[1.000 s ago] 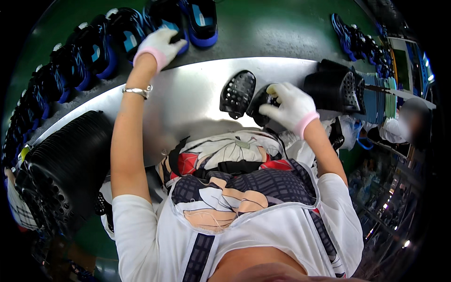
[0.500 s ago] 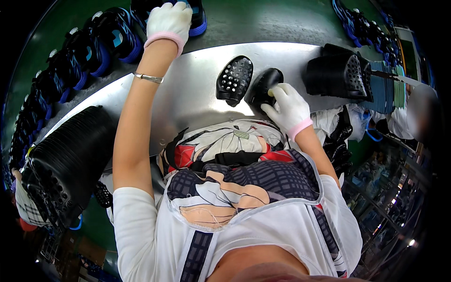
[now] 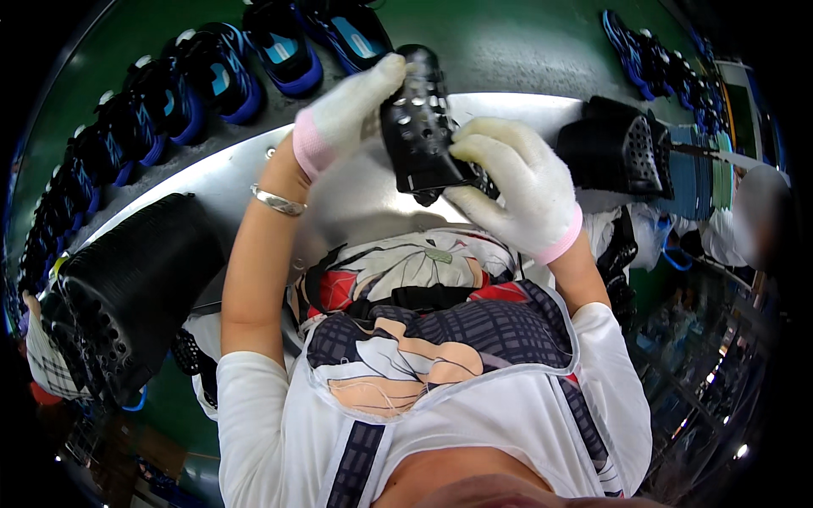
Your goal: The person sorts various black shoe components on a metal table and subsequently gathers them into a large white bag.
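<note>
A black perforated shoe piece (image 3: 419, 123) is lifted off the metal table (image 3: 212, 182) between both white-gloved hands. My left hand (image 3: 343, 110) grips its upper left side, fingers along the top. From the right and below, my right hand (image 3: 517, 182) clasps the same piece. It is held close in front of my chest, upright and slightly tilted.
Blue-and-black shoes (image 3: 212, 80) line the green belt (image 3: 508, 42) beyond the table, more shoes (image 3: 648, 55) at the far right. A stack of black perforated pieces (image 3: 614, 152) lies at the right, another black stack (image 3: 118, 296) at my left.
My left hand came back from the shoes on the belt to the table. Both hands have lifted a black piece up from the tabletop toward me.
</note>
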Tool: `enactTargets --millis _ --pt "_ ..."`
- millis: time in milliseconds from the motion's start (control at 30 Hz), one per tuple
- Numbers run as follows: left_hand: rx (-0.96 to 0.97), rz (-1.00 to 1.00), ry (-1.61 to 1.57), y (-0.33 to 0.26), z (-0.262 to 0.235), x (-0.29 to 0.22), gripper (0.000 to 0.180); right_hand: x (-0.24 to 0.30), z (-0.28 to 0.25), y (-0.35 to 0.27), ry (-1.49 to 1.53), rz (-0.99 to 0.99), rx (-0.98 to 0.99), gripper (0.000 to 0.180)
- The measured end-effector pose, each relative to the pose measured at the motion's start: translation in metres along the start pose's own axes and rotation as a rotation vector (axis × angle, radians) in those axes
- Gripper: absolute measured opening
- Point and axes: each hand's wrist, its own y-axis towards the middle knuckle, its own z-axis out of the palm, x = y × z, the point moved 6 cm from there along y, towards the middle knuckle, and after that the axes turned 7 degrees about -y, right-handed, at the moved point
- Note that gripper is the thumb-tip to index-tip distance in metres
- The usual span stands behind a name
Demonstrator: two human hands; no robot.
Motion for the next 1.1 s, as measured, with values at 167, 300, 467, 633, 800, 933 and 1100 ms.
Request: enactTargets --millis 167,300,467,633,800,933,1100 --pt "-0.016 0.096 -0.261 -0.015 -0.014 0.009 0.061 -0.010 0.022 0.017 0.127 0.124 0.058 0.038" --pt "-0.246 0.250 -0.115 -0.020 -0.033 0.006 0.044 -0.024 0.046 0.014 0.220 0.410 0.143 0.038" --pt "-0.509 0.342 -0.047 -0.023 -0.041 0.004 0.026 -0.022 0.066 0.023 -0.024 0.462 0.192 0.036" --pt "-0.577 0.432 -0.034 -0.019 -0.046 -0.008 0.025 -0.026 0.076 0.038 -0.101 0.450 0.180 0.034" --pt "-0.548 0.385 -0.057 -0.016 -0.050 -0.006 0.030 -0.029 0.075 0.048 -0.041 0.368 0.153 0.031" --pt "-0.641 0.337 0.591 -0.024 -0.060 -0.018 0.038 -0.039 0.054 0.065 -0.071 0.390 0.218 0.029" --pt "-0.440 0.387 0.778 -0.022 -0.057 -0.017 0.047 -0.057 0.040 0.106 0.021 0.353 0.413 0.035"
